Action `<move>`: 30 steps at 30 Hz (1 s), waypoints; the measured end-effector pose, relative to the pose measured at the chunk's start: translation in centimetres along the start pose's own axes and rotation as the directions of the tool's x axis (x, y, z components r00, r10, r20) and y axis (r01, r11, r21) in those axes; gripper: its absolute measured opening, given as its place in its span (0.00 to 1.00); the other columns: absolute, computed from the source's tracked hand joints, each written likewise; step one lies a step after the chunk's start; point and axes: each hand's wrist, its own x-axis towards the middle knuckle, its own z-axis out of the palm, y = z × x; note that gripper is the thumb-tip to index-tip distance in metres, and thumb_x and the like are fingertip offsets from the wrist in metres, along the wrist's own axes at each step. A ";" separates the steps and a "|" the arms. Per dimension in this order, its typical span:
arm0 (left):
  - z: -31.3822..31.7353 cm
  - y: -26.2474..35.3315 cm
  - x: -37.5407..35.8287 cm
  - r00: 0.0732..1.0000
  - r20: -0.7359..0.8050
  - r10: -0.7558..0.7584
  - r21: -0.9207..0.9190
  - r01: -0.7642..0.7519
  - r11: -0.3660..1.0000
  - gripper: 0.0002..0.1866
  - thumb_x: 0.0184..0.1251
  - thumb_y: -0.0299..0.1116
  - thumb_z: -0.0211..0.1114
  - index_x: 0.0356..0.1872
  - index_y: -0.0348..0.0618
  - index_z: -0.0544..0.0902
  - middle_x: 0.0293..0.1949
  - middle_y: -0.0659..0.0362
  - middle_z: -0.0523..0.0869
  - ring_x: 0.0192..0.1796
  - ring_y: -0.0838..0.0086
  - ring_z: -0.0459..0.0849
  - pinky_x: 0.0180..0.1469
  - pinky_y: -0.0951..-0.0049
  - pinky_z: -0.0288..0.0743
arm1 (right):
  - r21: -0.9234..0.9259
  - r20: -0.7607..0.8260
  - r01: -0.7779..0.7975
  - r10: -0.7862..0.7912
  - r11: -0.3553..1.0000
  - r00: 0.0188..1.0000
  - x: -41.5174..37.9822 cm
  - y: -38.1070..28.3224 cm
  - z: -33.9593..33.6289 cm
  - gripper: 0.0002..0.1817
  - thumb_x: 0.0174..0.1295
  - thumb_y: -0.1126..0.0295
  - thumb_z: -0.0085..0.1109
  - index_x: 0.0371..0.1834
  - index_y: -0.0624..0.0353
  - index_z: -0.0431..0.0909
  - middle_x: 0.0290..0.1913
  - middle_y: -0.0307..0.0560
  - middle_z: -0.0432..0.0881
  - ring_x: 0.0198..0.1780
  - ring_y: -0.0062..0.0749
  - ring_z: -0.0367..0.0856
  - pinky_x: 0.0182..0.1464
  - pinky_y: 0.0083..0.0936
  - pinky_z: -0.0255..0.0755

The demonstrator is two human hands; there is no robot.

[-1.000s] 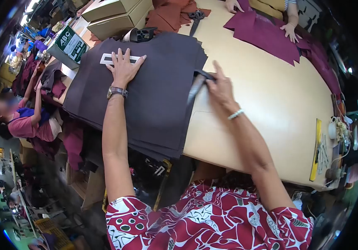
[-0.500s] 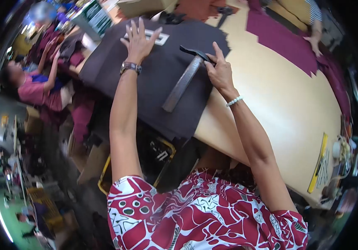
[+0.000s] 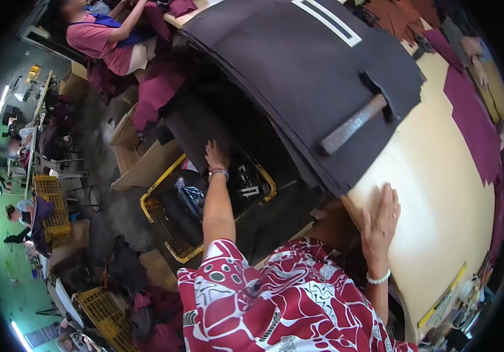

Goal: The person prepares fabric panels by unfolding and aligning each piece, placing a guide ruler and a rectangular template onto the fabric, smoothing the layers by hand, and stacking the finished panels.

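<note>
Left hand [image 3: 217, 156] reaches over crate [image 3: 163, 178], its grip cannot be told; right hand [image 3: 379, 226], open on table [image 3: 439, 234], should brace steadily.

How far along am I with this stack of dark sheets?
Done: the sheets are piled on the table, with the white frame laid on top.
In hand: no tool. The hammer lies on the stack, your left hand is at the yellow-rimmed crate, your right by the table edge.
Left: probably hammer work at the frame; I see no holes inside it.
</note>
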 end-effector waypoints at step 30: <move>-7.6 -1.2 4.6 0.978 -0.207 0.012 -0.378 -0.091 0.921 0.10 0.58 0.33 0.63 0.38 0.42 0.85 0.35 0.45 0.86 0.43 0.52 0.84 0.47 0.60 0.77 | -0.081 -0.072 0.020 -0.026 0.997 0.997 -0.1 0.0 0.4 0.30 0.59 0.67 0.56 0.66 0.62 0.63 0.68 0.52 0.64 0.70 0.51 0.57 0.71 0.45 0.48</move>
